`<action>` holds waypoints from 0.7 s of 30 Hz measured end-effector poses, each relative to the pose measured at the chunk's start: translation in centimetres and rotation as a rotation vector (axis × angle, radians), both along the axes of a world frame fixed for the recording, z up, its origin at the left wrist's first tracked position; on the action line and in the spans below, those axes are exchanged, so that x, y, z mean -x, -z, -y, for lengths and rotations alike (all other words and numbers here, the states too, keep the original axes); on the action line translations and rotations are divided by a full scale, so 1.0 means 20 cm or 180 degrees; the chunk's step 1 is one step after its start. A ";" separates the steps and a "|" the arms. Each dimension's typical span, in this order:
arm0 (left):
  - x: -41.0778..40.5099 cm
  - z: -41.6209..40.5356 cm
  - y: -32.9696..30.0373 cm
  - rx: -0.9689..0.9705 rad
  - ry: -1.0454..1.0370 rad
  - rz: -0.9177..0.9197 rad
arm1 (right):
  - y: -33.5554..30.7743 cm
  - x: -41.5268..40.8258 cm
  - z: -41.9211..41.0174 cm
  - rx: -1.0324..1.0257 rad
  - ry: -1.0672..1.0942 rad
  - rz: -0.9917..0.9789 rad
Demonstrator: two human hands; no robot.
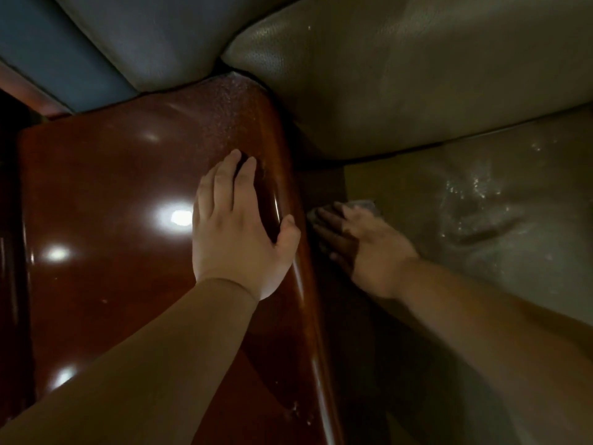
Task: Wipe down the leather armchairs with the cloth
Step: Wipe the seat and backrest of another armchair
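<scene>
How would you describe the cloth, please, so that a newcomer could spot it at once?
Start at the glossy red-brown wooden armrest and drop right to the olive leather seat. Under the right hand, the cloth is the small pale grey patch peeking past the fingers.

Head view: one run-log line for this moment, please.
left hand flat on glossy brown wooden armrest | right hand pressing grey cloth on tan leather seat

Both forearms are bare to the frame edge, with the left hand and right hand ungloved and ringless.
</scene>
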State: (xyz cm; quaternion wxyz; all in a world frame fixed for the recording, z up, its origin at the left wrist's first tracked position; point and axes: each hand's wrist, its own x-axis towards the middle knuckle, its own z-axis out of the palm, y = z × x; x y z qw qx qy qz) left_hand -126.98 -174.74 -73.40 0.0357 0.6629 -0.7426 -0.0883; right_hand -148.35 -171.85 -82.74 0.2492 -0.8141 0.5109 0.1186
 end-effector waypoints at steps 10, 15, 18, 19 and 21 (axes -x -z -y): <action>0.00 -0.01 -0.01 0.0042 -0.0023 -0.0117 | 0.01 -0.05 -0.09 0.0218 0.1035 -0.0155; -0.01 -0.01 0.01 0.0103 -0.0039 -0.0116 | 0.08 0.25 -0.07 0.0407 0.0426 -0.0300; -0.01 0.00 0.02 0.0137 -0.0027 -0.0106 | 0.04 0.35 -0.05 0.0500 0.1947 -0.0478; -0.01 -0.01 0.02 0.0129 -0.0031 -0.0116 | 0.03 0.29 -0.06 0.0428 0.2219 -0.0526; -0.01 -0.01 0.01 0.0099 -0.0058 -0.0151 | 0.00 0.13 -0.14 0.0301 0.2029 -0.0468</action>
